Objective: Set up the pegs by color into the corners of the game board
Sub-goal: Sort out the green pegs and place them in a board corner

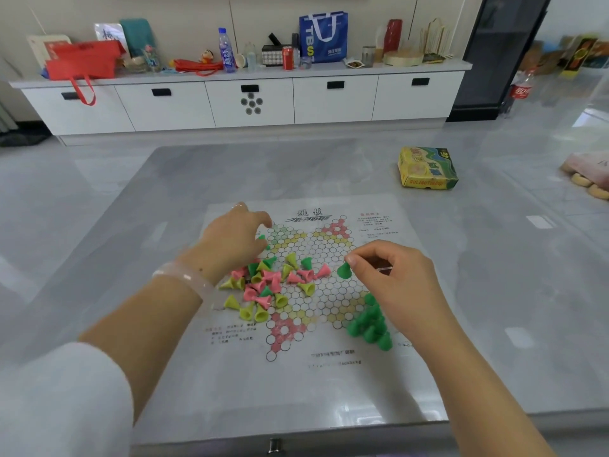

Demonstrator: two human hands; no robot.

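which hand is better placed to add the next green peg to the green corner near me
Right, probably. The right hand already pinches a green peg and hovers just above the standing green cluster. The left hand is across the board.

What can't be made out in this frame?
- Head view: whatever the left hand grips is hidden by its blurred fingers.
- Pegs in the green cluster overlap, so no count.
- Printed text on the board is too small.
- The right hand covers board holes.
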